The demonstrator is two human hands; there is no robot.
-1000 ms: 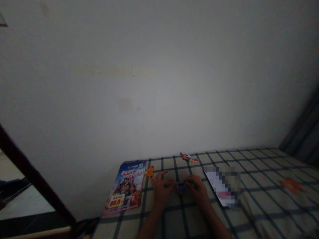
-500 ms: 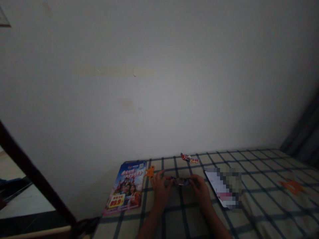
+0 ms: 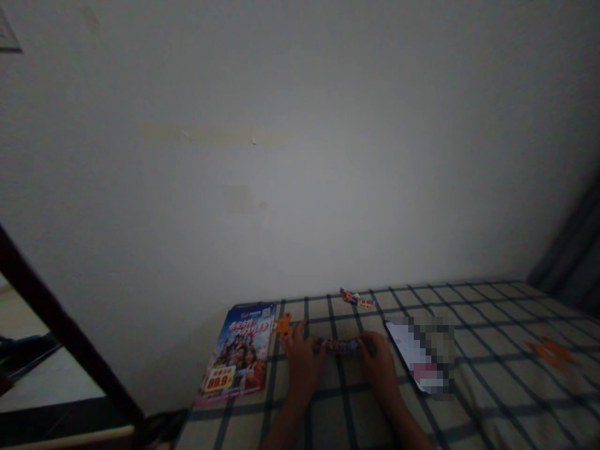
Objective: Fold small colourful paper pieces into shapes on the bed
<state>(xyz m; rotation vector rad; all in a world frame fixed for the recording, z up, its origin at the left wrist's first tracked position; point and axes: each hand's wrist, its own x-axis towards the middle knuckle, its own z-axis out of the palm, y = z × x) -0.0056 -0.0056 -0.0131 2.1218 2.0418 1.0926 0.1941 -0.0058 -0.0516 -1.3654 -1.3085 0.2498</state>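
Note:
Between my two hands lies a narrow folded strip of printed paper [image 3: 340,345], dark and multicoloured, low over the checked cloth. My left hand [image 3: 302,353] pinches its left end, with the other fingers spread toward an orange cut-out shape [image 3: 282,324]. At the strip's right end my right hand [image 3: 376,353] has thumb and fingers closed on it. Farther back, near the wall, rests a second twisted strip of printed paper [image 3: 357,299] that neither hand touches. A stack of colourful flyers [image 3: 239,356] lies left of my left hand.
A phone-like flat device [image 3: 412,356], partly blurred out, lies right of my right hand. Another orange shape [image 3: 550,352] is farther right on the checked cloth [image 3: 497,325]. A pale wall [image 3: 328,156] rises behind. At the left stands a dark slanted bar [image 3: 70,325].
The strip between my hands has turned, showing a wider, more colourful face, and looks slightly longer. My right hand has shifted slightly. The flyers, device and far strip stay put.

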